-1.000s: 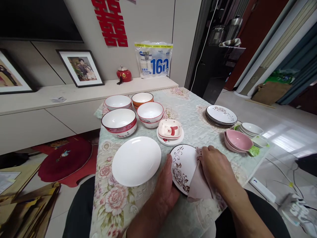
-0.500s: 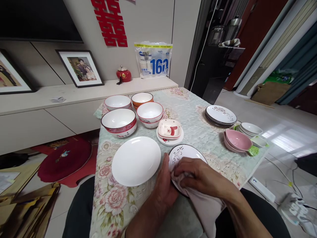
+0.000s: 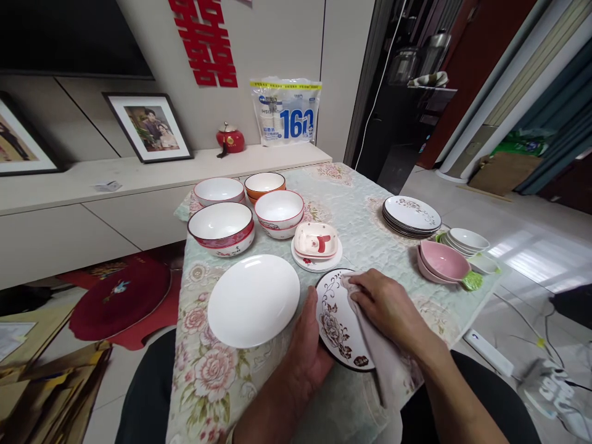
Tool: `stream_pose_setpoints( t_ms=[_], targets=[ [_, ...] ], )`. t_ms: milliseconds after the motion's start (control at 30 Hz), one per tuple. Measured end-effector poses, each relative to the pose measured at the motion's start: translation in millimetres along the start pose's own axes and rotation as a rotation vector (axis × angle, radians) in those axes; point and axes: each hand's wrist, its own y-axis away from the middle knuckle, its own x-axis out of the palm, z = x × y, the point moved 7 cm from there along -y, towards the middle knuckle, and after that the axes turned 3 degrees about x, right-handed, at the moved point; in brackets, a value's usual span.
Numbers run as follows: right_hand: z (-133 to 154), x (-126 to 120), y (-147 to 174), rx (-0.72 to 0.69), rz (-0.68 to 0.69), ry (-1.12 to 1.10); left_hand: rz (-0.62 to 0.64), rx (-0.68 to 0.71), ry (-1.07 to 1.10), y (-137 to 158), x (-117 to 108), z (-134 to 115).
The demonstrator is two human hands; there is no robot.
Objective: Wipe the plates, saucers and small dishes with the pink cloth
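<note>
Head view: left hand (image 3: pixel 309 346) clasps dark-rimmed floral plate (image 3: pixel 333 319) by its edge, right of plain white plate (image 3: pixel 254 302), seemingly bracing it against pale pink cloth (image 3: pixel 385 350) right hand (image 3: pixel 392 306) pinches onto its face.

One head-worn camera is doing all the looking, peering forward and down from above the lap, riding close over the left hand (image 3: pixel 309 345) and right hand (image 3: pixel 388 308), and reaching across the table (image 3: pixel 354 203) to the cabinet (image 3: pixel 129 213) and wall (image 3: pixel 282 37) beyond.
</note>
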Motion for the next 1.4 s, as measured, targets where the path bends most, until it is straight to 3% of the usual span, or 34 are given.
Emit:
stream_pose_setpoints(
  t_ms=[67,167,300,367,467,533,600,667,767,900,1000,1100,1233,1300,1400],
  targets=[
    [20.4,4.7,1.5,-0.111,0.020,-0.075,0.023,-0.002,0.012,-0.1,1.4,-0.7],
    [40.1,9.6,11.6,-0.260,0.205,-0.219,0.045,-0.003,0.009,-0.3,1.9,-1.5],
    [23.5,10.9,22.5,-0.236,0.455,-0.264,0.069,-0.005,-0.007,-0.3,2.5,-0.3],
    [2.4,8.6,18.0,-0.136,0.427,-0.220,0.061,-0.020,-0.004,-0.2,1.9,1.9],
    [-20.2,1.3,4.8,0.015,0.192,-0.090,0.004,-0.014,0.003,0.2,-0.8,2.6],
    [-17.0,-0.5,-0.2,0.044,0.052,-0.018,-0.021,-0.002,0.008,0.7,-1.3,1.6],
    [-1.0,2.0,-1.1,0.001,-0.003,-0.009,-0.017,0.008,0.021,0.9,-0.1,0.2],
    [21.3,6.5,1.9,-0.114,0.034,-0.070,-0.001,0.011,0.031,0.9,1.1,-0.9],
    [45.3,10.9,12.2,-0.279,0.200,-0.195,0.019,0.004,0.019,1.0,1.4,-1.5],
    [38.0,5.4,22.4,-0.268,0.369,-0.274,0.060,0.012,-0.001,1.5,4.1,-2.5],
    [14.2,-16.4,18.5,-0.145,0.203,-0.369,0.070,-0.008,0.019,1.8,6.6,-1.3],
    [-9.3,-45.4,16.2,-0.054,-0.156,-0.478,0.028,-0.025,0.033,1.6,4.8,-0.1],
    [-18.2,-70.3,24.1,-0.094,-0.586,-0.466,-0.016,-0.025,0.033,0.7,1.0,0.2],
    [-13.0,-66.1,21.6,-0.130,-0.575,-0.348,0.010,-0.017,0.041,0.2,2.5,-0.1],
    [-3.8,-36.0,9.8,-0.162,-0.227,-0.180,0.040,-0.007,0.052,0.0,4.9,-0.5]
  ],
)
